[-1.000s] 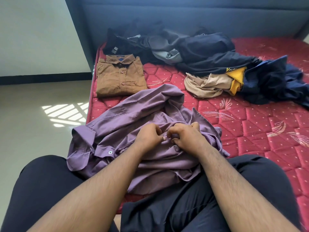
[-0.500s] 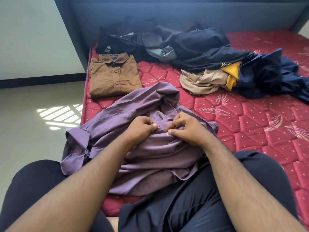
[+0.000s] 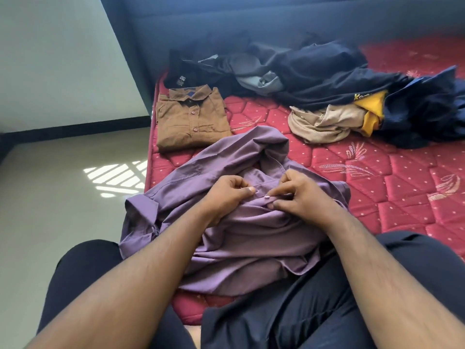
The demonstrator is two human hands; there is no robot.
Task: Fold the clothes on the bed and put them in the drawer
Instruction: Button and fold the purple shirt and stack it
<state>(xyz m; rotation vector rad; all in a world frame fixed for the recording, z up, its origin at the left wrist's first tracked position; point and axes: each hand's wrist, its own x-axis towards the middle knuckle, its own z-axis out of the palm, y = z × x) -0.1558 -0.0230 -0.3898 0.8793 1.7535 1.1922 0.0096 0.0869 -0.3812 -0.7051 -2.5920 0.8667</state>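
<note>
- Nearest, dark trousers (image 3: 314,311) over the knees at the mattress edge.
- Crumpled across the lap and the near edge of the red quilted mattress (image 3: 377,197): purple shirt (image 3: 239,243), unfolded, one cuff hanging off toward the floor.
- Left hand (image 3: 226,195) curled, thumb and forefinger pinching the purple placket.
- Right hand (image 3: 302,195) curled too, fingertips nipping the same placket at a small pale button (image 3: 266,196); hands nearly touching.
- Beyond, at the mattress's left edge, brown shirt (image 3: 191,122) folded flat, buttons up.
- To the right, beige garment (image 3: 319,124) bunched beside a yellow piece (image 3: 372,112).
- Farthest, against the grey headboard (image 3: 276,18), heap of dark clothes (image 3: 314,69), unfolded.
</note>
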